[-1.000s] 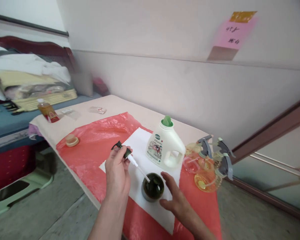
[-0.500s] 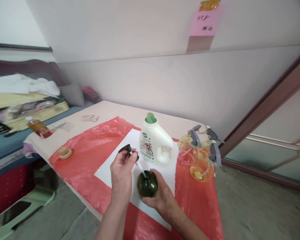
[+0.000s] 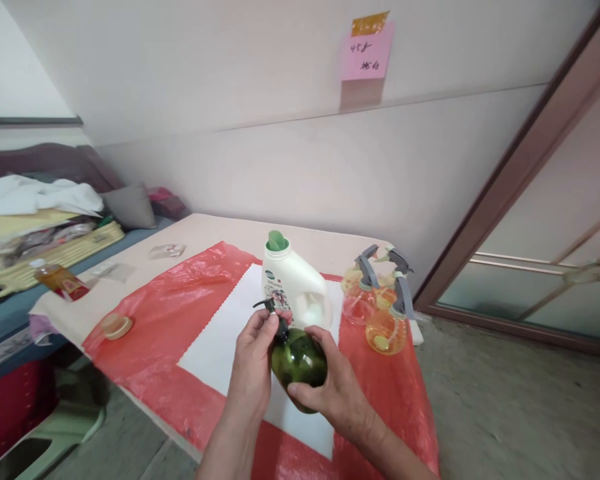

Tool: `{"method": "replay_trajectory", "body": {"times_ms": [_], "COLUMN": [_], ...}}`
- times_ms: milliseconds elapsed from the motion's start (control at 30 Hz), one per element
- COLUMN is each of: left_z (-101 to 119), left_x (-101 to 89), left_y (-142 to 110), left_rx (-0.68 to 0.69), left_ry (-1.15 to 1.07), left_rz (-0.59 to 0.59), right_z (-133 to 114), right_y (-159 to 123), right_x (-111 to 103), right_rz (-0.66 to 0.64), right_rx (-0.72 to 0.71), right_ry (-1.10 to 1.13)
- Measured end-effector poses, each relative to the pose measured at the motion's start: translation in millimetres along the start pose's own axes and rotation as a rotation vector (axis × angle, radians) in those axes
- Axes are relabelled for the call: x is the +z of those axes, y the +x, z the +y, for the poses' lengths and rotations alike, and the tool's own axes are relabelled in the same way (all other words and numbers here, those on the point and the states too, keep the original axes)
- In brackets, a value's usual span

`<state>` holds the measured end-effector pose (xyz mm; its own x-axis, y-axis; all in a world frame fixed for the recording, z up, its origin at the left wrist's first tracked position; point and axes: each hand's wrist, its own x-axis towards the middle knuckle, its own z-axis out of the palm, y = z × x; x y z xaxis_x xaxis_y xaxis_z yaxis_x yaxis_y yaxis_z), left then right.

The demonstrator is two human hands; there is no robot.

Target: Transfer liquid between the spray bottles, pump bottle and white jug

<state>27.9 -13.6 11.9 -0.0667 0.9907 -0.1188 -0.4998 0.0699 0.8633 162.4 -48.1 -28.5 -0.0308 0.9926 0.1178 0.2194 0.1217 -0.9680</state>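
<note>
A round dark green bottle (image 3: 300, 360) is held tilted in my right hand (image 3: 337, 380), fingers and thumb around its right side. My left hand (image 3: 257, 347) pinches a black pump head (image 3: 279, 323), which sits at the bottle's neck with its nozzle pointing left. Whether the pump is screwed on cannot be seen. Just behind them stands an uncapped white detergent jug (image 3: 293, 277) with a green spout and a printed label, on a white sheet (image 3: 213, 353).
Several clear and tinted spray bottles (image 3: 385, 330) with grey trigger heads cluster on the right. The red plastic sheet (image 3: 145, 353) covers the table front. A beige round cap (image 3: 116, 326) lies left; an amber bottle (image 3: 60, 280) rests beyond. A pink note (image 3: 366, 57) hangs on the wall.
The pump's tube has gone down into the green bottle, and the pump head now meets the neck. The bottle has come up and tilted; the view has turned to the right.
</note>
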Motion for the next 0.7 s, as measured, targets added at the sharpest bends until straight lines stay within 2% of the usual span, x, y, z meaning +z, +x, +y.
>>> {"method": "replay_trajectory", "body": {"times_ms": [133,367,433,600,700], "left_z": [-4.2,5.1,5.4,1.0,0.3], "left_x": [5.4,5.5,5.1,3.5,3.8], "left_y": [-4.3,-4.2,-4.3,-4.3,-4.9], "left_rx": [-0.014,-0.069,-0.074,-0.036,0.000], "left_ry": [-0.015,-0.080,-0.071,0.002,0.046], "left_rz": [-0.020,-0.065,-0.073,-0.069,-0.064], "right_z": [-4.1,-5.2,-4.9,-4.7,-4.7], "right_y": [-0.8,1.0,1.6,2.2,2.5], "right_x": [-4.5,-7.7,-8.5,-8.9,-9.7], "right_rz": [-0.009,-0.082,-0.079,0.000,-0.008], "right_rx": [0.011,0.048,0.038,0.014,0.030], "right_ry": [0.130,0.357,0.333,0.069,0.103]}}
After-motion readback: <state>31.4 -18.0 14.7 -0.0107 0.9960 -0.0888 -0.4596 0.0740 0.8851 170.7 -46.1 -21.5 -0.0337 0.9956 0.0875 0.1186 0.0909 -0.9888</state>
